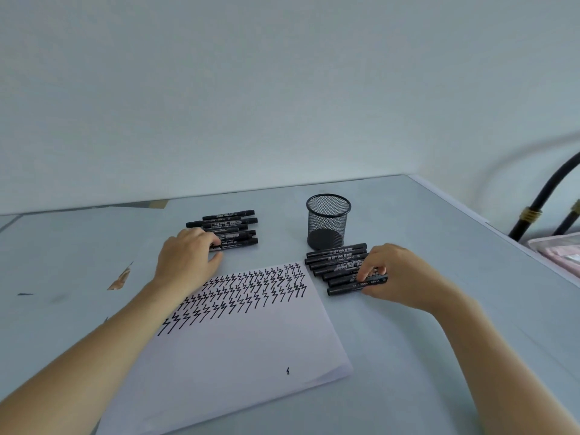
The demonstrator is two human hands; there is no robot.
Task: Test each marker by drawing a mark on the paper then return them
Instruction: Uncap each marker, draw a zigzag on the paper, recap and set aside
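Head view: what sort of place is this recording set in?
Probably a plain desk set up for testing, against a bare wall: a mesh pen cup, rows of black markers, and a paper sheet covered in zigzag marks.

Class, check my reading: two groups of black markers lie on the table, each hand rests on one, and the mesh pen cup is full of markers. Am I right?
One thing is wrong. The head view shows the mesh pen cup empty. The rest holds: the left hand rests on the left markers, the right hand on the right markers.
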